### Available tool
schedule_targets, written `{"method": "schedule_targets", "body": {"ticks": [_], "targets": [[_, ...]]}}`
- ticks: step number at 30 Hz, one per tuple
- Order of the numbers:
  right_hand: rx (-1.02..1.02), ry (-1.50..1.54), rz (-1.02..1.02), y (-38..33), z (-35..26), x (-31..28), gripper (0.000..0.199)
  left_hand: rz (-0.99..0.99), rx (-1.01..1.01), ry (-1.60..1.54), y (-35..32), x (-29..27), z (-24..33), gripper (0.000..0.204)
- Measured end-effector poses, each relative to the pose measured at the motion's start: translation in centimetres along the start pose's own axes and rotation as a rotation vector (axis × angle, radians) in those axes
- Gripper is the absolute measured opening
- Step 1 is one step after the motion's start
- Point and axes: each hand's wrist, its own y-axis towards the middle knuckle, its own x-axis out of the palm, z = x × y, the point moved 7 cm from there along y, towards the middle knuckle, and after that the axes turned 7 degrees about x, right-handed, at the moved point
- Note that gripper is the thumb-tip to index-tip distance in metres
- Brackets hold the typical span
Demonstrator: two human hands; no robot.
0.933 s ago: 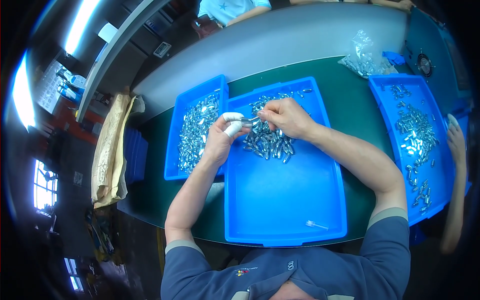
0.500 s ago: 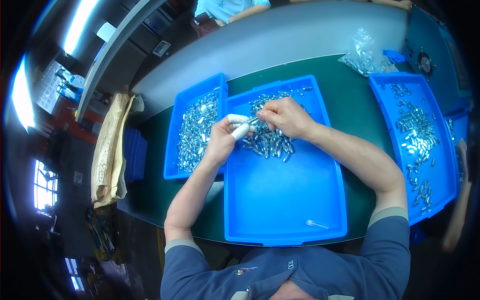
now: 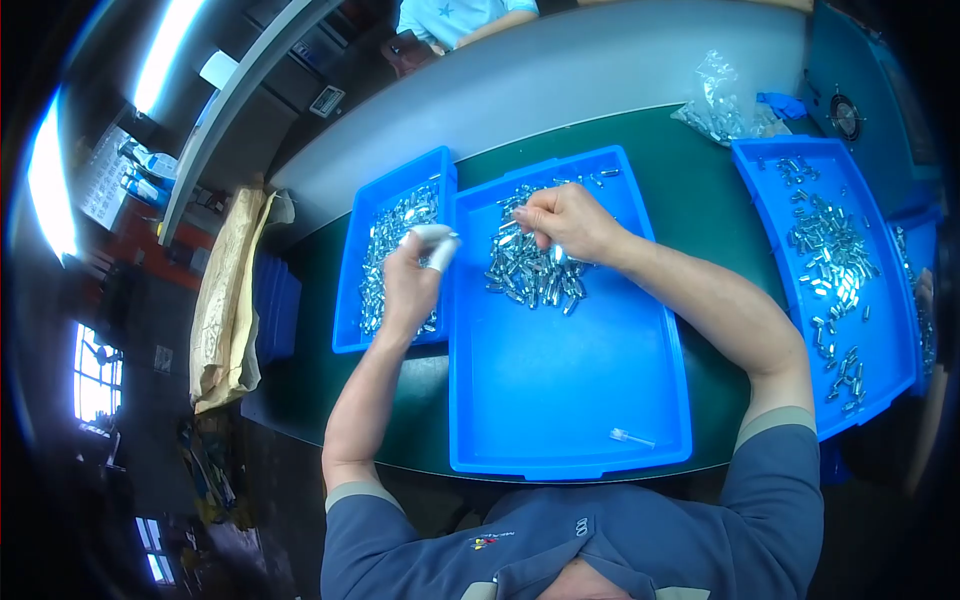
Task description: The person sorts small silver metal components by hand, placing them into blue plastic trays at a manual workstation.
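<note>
My left hand, with white covers on thumb and fingers, is over the right edge of the left blue tray. Its thumb and forefinger pinch a small shiny metal part, only a bit of which shows. My right hand is above a pile of silvery metal parts in the middle blue tray. Its thumb and fingers are closed together; what they hold, if anything, is too small to make out. Many similar metal parts fill the left tray.
A small clear plastic piece lies near the middle tray's front edge. Another blue tray of parts stands at the right. A clear bag and blue cloth-like item are behind it. Brown paper stands at left; a person sits opposite.
My hands were together over the middle pile and have parted. The left has moved left toward the left tray with the metal part; the right stays over the pile, slightly lower.
</note>
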Motion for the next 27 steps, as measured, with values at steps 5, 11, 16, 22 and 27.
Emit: {"method": "schedule_targets", "body": {"ticks": [5,11,16,22,27], "targets": [[0.009,-0.001,-0.005,0.0,0.2,0.1,0.034,-0.03,0.428,0.463,-0.4,-1.2,4.5,0.03],[-0.039,-0.031,0.028,0.1,0.1,0.3,0.037,-0.476,0.445,0.502,-3.7,5.6,3.9,0.024],[-0.015,-0.086,0.031,-0.1,0.1,0.0,0.038,-0.465,0.423,0.482,-3.7,6.1,3.5,0.02],[0.004,-0.124,0.026,-0.2,-0.1,0.2,0.037,-0.263,0.485,0.68,-2.8,4.9,4.6,0.029],[0.003,-0.122,0.021,-0.4,-0.4,0.3,0.037,-0.368,0.466,0.685,-3.2,5.3,3.2,0.03]]}}
